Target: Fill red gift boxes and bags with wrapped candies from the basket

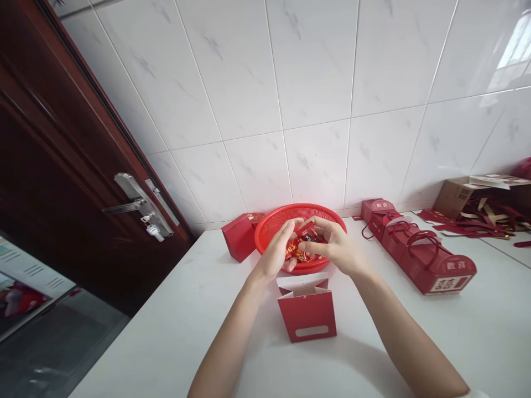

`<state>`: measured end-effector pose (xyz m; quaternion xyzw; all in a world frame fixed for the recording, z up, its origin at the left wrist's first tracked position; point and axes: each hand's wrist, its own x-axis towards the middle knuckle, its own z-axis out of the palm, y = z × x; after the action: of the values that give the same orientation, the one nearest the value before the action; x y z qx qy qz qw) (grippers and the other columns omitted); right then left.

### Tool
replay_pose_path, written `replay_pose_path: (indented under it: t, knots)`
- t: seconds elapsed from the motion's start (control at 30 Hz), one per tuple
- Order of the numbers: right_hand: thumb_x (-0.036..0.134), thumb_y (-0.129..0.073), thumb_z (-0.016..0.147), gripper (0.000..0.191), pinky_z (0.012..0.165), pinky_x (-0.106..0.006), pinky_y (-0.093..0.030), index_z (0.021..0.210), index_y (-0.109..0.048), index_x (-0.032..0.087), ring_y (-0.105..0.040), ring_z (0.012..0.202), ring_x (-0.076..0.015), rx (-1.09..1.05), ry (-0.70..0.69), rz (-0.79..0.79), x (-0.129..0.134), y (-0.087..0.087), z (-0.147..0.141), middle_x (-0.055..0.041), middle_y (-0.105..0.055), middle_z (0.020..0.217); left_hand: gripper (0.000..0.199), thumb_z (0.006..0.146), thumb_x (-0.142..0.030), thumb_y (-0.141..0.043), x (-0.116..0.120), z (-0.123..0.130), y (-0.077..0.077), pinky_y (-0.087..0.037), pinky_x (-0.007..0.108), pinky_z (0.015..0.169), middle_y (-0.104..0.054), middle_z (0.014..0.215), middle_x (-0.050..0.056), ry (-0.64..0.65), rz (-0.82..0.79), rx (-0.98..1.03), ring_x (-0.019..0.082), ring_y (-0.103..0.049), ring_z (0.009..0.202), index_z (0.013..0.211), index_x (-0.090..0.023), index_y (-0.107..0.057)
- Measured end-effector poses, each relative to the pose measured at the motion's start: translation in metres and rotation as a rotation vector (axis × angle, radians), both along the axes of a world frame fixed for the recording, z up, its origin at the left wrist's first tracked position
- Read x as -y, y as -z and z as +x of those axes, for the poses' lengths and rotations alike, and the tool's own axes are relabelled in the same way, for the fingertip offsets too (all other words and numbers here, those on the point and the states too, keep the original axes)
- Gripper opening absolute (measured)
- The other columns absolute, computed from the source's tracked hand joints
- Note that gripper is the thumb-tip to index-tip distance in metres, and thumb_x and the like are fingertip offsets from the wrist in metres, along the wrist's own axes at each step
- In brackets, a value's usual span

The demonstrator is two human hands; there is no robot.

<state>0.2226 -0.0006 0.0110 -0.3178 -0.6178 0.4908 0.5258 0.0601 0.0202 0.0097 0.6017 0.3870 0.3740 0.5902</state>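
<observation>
Over a round red plastic basket (274, 216), my two hands are cupped close together around several shiny red wrapped candies (307, 233). The curved fingers of my left hand (280, 249) support the candies from the left. My right hand (332, 243) closes on them from the right, with its thumb and fingers pressed against the wrappers. Nearer to me, an open-topped red paper box (307, 315) stands upright on the white table (186, 331), just below my hands. Neither hand touches that box.
Another red box (239, 237) stands left of the basket. Closed red boxes with handles (431, 260) form a row at the right. Behind them a cardboard box (456, 199) holds ribbons. A tiled wall backs the table; a dark door (83, 143) is at the left.
</observation>
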Motion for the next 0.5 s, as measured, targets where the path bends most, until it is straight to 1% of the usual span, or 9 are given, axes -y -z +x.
replay_pose_path:
  t: [0.07,0.13,0.2,0.27,0.3,0.37,0.43,0.47,0.5]
  knots:
    - [0.027,-0.077,0.074,0.018,0.062,-0.029,-0.048,0.081,-0.061,0.022,-0.061,0.063,-0.0152,0.016,-0.041,-0.003,0.003,-0.001,0.001,0.0011,-0.068,0.073,0.064,0.093,-0.071,-0.039,0.004,-0.002,0.002,-0.033,0.021,0.039,-0.061,0.085,0.002,0.023,-0.003,-0.034,0.009,-0.05,0.047,0.142,-0.03,-0.045]
    - [0.026,-0.078,0.074,0.02,0.062,-0.028,-0.047,0.083,-0.062,0.021,-0.061,0.063,-0.0144,0.03,-0.056,0.024,0.006,-0.003,0.005,0.0014,-0.068,0.073,0.062,0.095,-0.07,-0.037,0.01,-0.007,0.003,-0.043,0.024,0.048,-0.065,0.097,0.004,0.023,0.044,-0.076,0.012,-0.058,0.055,0.144,-0.031,-0.044]
    - [0.024,-0.079,0.074,0.02,0.061,-0.027,-0.047,0.085,-0.062,0.02,-0.059,0.063,-0.0134,0.051,-0.063,0.056,0.011,-0.007,0.012,0.0021,-0.066,0.073,0.057,0.098,-0.065,-0.038,0.017,-0.015,0.003,-0.053,0.03,0.071,-0.065,0.116,0.007,-0.013,0.143,-0.138,0.018,-0.067,0.082,0.143,-0.031,-0.045]
    - [0.021,-0.077,0.076,0.017,0.062,-0.027,-0.047,0.085,-0.062,0.019,-0.059,0.065,-0.0132,0.086,-0.077,0.081,0.017,-0.012,0.021,0.0017,-0.066,0.074,0.049,0.099,-0.058,-0.045,0.022,-0.027,0.003,-0.049,0.036,0.095,-0.06,0.131,0.007,-0.053,0.252,-0.207,0.024,-0.061,0.112,0.139,-0.03,-0.05]
    - [0.02,-0.076,0.077,0.015,0.063,-0.028,-0.048,0.085,-0.063,0.019,-0.06,0.066,-0.0135,0.112,-0.092,0.089,0.02,-0.015,0.025,0.0011,-0.066,0.076,0.043,0.098,-0.054,-0.049,0.024,-0.033,0.003,-0.045,0.038,0.102,-0.058,0.135,0.007,-0.051,0.301,-0.244,0.025,-0.057,0.122,0.133,-0.028,-0.056]
    - [0.017,-0.074,0.078,0.012,0.065,-0.028,-0.05,0.085,-0.063,0.018,-0.061,0.07,-0.0141,0.185,-0.14,0.104,0.027,-0.02,0.032,0.0,-0.066,0.079,0.031,0.096,-0.048,-0.055,0.027,-0.046,0.002,-0.042,0.039,0.107,-0.058,0.136,0.007,0.024,0.379,-0.317,0.027,-0.052,0.128,0.11,-0.024,-0.068]
    - [0.014,-0.071,0.079,0.01,0.064,-0.027,-0.05,0.085,-0.064,0.018,-0.06,0.071,-0.0138,0.267,-0.183,0.122,0.032,-0.023,0.034,0.0002,-0.065,0.08,0.026,0.094,-0.043,-0.06,0.029,-0.054,0.002,-0.042,0.038,0.108,-0.06,0.133,0.007,0.161,0.419,-0.397,0.027,-0.053,0.128,0.09,-0.021,-0.074]
    - [0.012,-0.07,0.079,0.01,0.064,-0.026,-0.049,0.085,-0.064,0.018,-0.059,0.071,-0.0134,0.307,-0.19,0.129,0.033,-0.023,0.034,0.0006,-0.065,0.079,0.024,0.094,-0.041,-0.062,0.03,-0.057,0.003,-0.043,0.037,0.107,-0.062,0.131,0.007,0.224,0.428,-0.428,0.026,-0.055,0.126,0.088,-0.021,-0.075]
    - [0.011,-0.068,0.079,0.011,0.063,-0.026,-0.048,0.085,-0.064,0.018,-0.058,0.07,-0.0129,0.348,-0.19,0.137,0.035,-0.023,0.033,0.001,-0.065,0.079,0.022,0.094,-0.039,-0.062,0.031,-0.057,0.003,-0.046,0.036,0.104,-0.064,0.128,0.007,0.275,0.428,-0.448,0.025,-0.058,0.122,0.091,-0.022,-0.077]
